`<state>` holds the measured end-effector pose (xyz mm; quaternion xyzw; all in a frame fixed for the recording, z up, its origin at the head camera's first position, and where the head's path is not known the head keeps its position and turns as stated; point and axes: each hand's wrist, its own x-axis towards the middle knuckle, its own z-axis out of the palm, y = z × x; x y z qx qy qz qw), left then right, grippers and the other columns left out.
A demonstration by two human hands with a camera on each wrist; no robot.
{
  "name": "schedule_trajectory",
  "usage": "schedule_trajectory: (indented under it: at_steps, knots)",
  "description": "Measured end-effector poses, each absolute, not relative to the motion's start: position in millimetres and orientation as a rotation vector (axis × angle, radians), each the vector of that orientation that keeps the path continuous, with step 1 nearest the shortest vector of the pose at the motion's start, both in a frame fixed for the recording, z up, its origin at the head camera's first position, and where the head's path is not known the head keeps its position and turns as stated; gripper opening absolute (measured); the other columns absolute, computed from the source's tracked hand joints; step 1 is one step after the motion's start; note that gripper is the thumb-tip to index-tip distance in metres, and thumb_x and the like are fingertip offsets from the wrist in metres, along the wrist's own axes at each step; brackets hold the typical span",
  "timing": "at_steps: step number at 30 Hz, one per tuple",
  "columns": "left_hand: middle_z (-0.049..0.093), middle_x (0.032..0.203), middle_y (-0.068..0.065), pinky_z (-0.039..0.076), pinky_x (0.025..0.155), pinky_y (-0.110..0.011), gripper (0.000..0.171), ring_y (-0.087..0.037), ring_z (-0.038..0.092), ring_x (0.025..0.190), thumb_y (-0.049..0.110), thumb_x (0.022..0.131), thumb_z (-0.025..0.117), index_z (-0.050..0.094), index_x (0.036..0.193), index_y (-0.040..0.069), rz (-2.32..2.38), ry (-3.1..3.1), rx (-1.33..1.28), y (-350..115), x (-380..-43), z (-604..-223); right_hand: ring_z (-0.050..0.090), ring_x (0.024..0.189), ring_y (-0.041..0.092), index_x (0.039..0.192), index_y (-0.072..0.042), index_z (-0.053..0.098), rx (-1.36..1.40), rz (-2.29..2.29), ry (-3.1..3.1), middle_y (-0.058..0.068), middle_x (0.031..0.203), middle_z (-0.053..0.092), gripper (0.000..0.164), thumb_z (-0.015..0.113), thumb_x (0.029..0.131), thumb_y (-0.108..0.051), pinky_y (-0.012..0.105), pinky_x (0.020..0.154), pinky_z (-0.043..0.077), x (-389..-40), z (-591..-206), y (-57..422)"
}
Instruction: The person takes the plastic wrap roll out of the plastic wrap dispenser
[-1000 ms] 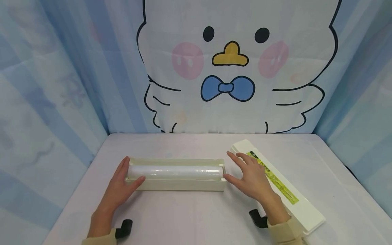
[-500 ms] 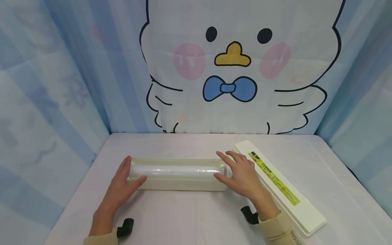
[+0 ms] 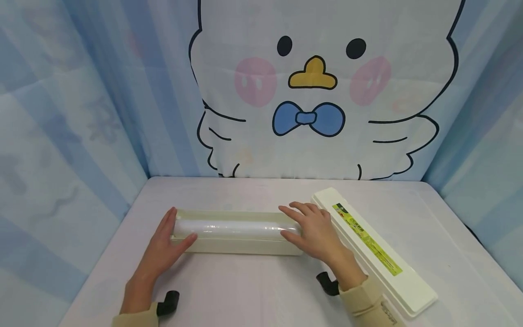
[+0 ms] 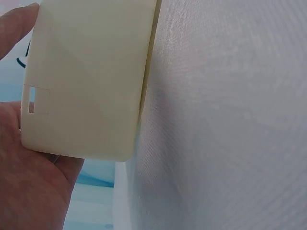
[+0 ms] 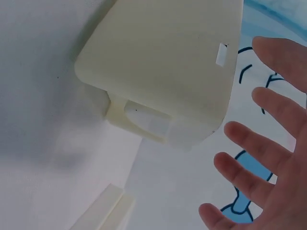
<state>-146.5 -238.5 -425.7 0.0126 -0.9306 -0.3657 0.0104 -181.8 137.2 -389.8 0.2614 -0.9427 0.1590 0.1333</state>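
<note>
A long cream cling film box [image 3: 245,247] lies lidless across the table, with a shiny white roll of cling film [image 3: 237,230] inside. My left hand [image 3: 163,250] holds its left end, thumb along the front edge and fingers behind. In the left wrist view that box end [image 4: 91,81] fills the space beside the left palm [image 4: 31,177]. Over the right end, my right hand [image 3: 314,232] hovers with fingers spread. The right wrist view shows the right fingers [image 5: 259,148] apart beside the slotted box end [image 5: 158,62].
The long white lid [image 3: 377,254] with a yellow-green label lies slantwise at the right, near the right forearm. Black wrist mounts [image 3: 168,303] stick out from both sleeves. A curtain [image 3: 302,154] with a cartoon bird rises behind the table [image 3: 245,290].
My right hand has moved left, from beside the box's right end to over it. The left hand keeps its place on the left end. The whole view shifts slightly.
</note>
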Motion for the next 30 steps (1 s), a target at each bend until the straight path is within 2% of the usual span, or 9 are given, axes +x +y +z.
schedule_trajectory:
  at_steps: [10, 19, 30]
  knots:
    - [0.006, 0.166, -0.026, 0.014, 0.115, -0.065, 0.102, -0.047, 0.009, 0.150, 0.050, 0.095, 0.066, 0.007, 0.160, -0.003, -1.151, -2.899, 0.058, -240.2, -147.0, -427.5, 0.057, 0.118, 0.028, 0.132, -0.022, 0.069, 0.828, 0.405, -2.780, 0.003, 0.124, 0.068, 0.048, 0.081, 0.086, -0.031, 0.060, 0.093, 0.043, -184.1, -386.2, 128.3]
    - [0.007, 0.165, -0.026, 0.015, 0.116, -0.064, 0.103, -0.046, 0.009, 0.150, 0.050, 0.094, 0.066, 0.008, 0.159, -0.004, -1.148, -2.888, 0.041, -240.9, -146.6, -427.0, 0.053, 0.125, 0.029, 0.133, -0.024, 0.069, 0.890, 0.390, -2.900, -0.001, 0.124, 0.070, 0.049, 0.081, 0.086, -0.030, 0.065, 0.107, 0.028, -191.2, -383.4, 121.8]
    - [0.007, 0.165, -0.025, 0.014, 0.116, -0.065, 0.102, -0.046, 0.010, 0.150, 0.051, 0.094, 0.066, 0.009, 0.160, -0.003, -1.158, -2.879, 0.040, -239.9, -146.3, -425.6, 0.052, 0.129, 0.031, 0.130, -0.026, 0.071, 0.981, 0.211, -2.925, -0.003, 0.122, 0.071, 0.049, 0.084, 0.083, -0.028, 0.065, 0.108, 0.026, -198.7, -384.0, 118.0]
